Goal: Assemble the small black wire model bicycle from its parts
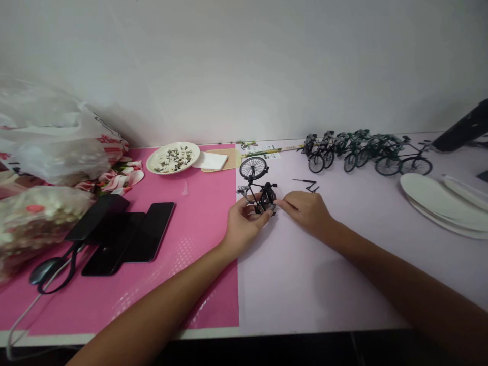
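Black, thin and spoked: a model bicycle [267, 195] at the middle of the picture, over the lilac side of the desk [282, 290]. Steadies its lower end with the left hand [246, 223], grip closed around it, probably to keep so light a frame from tipping. Sets the right hand [307, 208] in a tight pinch at its right edge; cannot tell what, if anything, is caught there. Loose dark parts [308, 181] just beyond, perhaps for easy reach. More bicycles [358, 147] upright at upper right, crowded together, perhaps to save space. At upper left, a white plate [152, 168] with small dark and pale bits inside. Far left, a red-printed plastic bag [53, 147], contents unclear; below, a clear bag [46, 218] of pale pieces.
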### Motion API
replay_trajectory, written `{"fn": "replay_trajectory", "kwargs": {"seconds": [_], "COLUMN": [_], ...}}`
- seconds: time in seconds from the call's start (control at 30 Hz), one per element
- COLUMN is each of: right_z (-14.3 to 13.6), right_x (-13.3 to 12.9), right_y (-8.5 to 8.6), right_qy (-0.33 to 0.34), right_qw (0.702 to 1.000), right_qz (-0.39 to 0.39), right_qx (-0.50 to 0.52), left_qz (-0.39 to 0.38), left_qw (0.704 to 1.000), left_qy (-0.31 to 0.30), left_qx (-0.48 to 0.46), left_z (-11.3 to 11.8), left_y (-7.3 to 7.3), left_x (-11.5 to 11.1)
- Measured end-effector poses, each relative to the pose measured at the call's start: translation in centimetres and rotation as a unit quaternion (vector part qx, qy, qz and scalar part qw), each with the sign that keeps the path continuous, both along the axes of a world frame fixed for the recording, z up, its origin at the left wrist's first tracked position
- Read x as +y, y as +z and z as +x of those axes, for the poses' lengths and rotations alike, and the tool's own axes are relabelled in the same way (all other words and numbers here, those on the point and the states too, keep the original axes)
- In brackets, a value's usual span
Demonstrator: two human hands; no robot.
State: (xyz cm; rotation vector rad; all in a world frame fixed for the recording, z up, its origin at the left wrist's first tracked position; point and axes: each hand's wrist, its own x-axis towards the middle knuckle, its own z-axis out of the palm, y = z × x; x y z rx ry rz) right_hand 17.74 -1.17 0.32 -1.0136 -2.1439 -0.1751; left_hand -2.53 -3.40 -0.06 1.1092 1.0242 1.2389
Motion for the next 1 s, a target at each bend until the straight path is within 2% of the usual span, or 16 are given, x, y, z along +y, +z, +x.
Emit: {"fn": "replay_trajectory", "kwargs": {"seconds": [0.2, 0.33, 0.5, 0.7, 1.0], "right_z": [-0.32, -0.48, -0.29, -0.38, -0.71], "right_x": [-0.72, -0.74, -0.26, -0.64, -0.65], "right_y": [0.47, 0.55, 0.24, 0.48, 0.30], "right_qy": [0.001, 0.018, 0.007, 0.009, 0.018], "right_qw": [0.998, 0.998, 0.999, 0.995, 0.997], "right_qz": [-0.054, -0.053, -0.045, -0.091, -0.059], "right_qx": [0.036, 0.039, 0.002, 0.026, 0.035], "left_qz": [-0.019, -0.011, 0.000, 0.017, 0.092], "left_qw": [1.000, 0.999, 1.000, 0.999, 0.993], "left_qy": [0.022, 0.030, 0.018, 0.032, 0.038], "left_qx": [-0.003, -0.006, -0.001, 0.009, 0.061], "left_z": [0.05, 0.07, -0.01, -0.01, -0.20], "left_y": [0.13, 0.23, 0.29, 0.11, -0.23], "left_x": [0.08, 0.12, -0.08, -0.15, -0.16]}}
